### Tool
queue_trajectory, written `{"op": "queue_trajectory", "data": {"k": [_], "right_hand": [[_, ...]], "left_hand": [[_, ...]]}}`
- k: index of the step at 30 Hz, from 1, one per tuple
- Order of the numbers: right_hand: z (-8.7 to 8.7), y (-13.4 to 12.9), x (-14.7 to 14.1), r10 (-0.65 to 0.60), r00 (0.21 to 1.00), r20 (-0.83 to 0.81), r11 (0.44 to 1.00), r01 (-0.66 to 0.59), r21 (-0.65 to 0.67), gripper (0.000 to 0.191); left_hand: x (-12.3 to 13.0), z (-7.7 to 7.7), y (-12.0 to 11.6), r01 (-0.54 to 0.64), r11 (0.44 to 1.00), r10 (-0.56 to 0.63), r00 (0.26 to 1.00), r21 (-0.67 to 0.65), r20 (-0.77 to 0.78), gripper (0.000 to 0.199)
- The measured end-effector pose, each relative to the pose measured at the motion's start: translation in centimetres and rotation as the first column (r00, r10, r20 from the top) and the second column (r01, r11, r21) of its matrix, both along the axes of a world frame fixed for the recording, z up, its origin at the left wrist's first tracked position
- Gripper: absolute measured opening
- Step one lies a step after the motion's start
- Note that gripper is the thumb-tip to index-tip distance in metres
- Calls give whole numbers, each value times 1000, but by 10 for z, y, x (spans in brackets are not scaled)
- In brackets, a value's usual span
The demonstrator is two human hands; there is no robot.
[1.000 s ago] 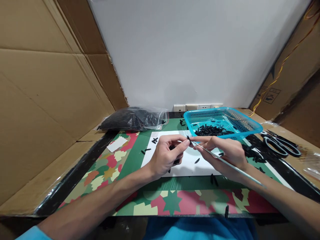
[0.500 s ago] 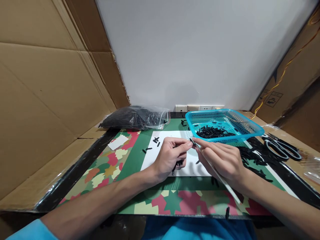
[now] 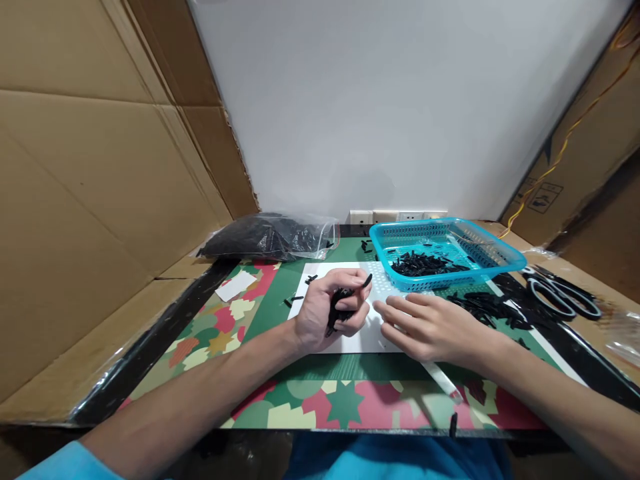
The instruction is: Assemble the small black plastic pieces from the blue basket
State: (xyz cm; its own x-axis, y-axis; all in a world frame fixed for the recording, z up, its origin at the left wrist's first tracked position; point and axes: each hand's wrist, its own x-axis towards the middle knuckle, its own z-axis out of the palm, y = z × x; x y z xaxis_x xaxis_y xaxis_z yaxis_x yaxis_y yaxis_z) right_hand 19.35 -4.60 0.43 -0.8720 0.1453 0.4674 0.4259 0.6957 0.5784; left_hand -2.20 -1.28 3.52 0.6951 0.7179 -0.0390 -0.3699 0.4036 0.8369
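My left hand (image 3: 333, 310) is closed around a bunch of small black pieces (image 3: 341, 305). One short black piece (image 3: 367, 281) sticks out between its thumb and forefinger. My right hand (image 3: 425, 327) is palm down just to the right, a small gap from the left. From beneath it juts the lower end of a thin flat white stick (image 3: 443, 381); the thumb and the stick's other end are hidden. Below both hands lies a white sheet (image 3: 370, 341).
A blue basket (image 3: 447, 279) with black pieces stands at the back right. Beside it are a loose pile of black pieces (image 3: 493, 310) and scissors (image 3: 563, 293). A clear bag (image 3: 270, 237) full of black material lies back left. Cardboard walls (image 3: 100, 167) flank the table.
My hands, which met at a black piece by the stick's tip, have come apart. The left turned, showing the pieces in its palm; the right turned palm down and its stick shifted left.
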Motion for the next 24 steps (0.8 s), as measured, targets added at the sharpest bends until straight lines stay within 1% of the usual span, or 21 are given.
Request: {"op": "queue_trajectory", "data": {"k": [4,8,12,14,16,18,20,22,24], "right_hand": [[-6,2,-2,-20,999,34,999,21,-26,15],[-10,7,-1,-55,995,84,991,64,-115,15],[-8,9,1,-86,988,128,969,113,-218,10],[-5,8,1,-86,994,66,965,100,-241,8],[-2,5,2,-73,995,-75,967,52,-249,14],[1,1,2,-47,969,-243,971,-13,-240,20],[3,-3,1,-4,928,-373,976,-78,-205,26],[3,-6,1,23,902,-430,980,-105,-169,39],[3,-6,1,6,908,-419,983,-83,-166,52]], "left_hand": [[0,1,-2,129,991,-128,991,-27,33,18],[-1,2,-2,164,983,-161,986,-83,32,19],[-2,2,0,184,976,-181,983,-117,35,18],[-2,1,2,191,975,-188,981,-113,38,18],[-2,0,2,188,977,-185,982,-99,38,19],[-2,0,3,180,980,-178,984,-86,30,19],[-1,-1,3,177,981,-176,984,-79,15,19],[0,-2,2,177,981,-178,984,-81,-5,18],[0,-3,2,173,981,-175,984,-84,-25,16]]}}
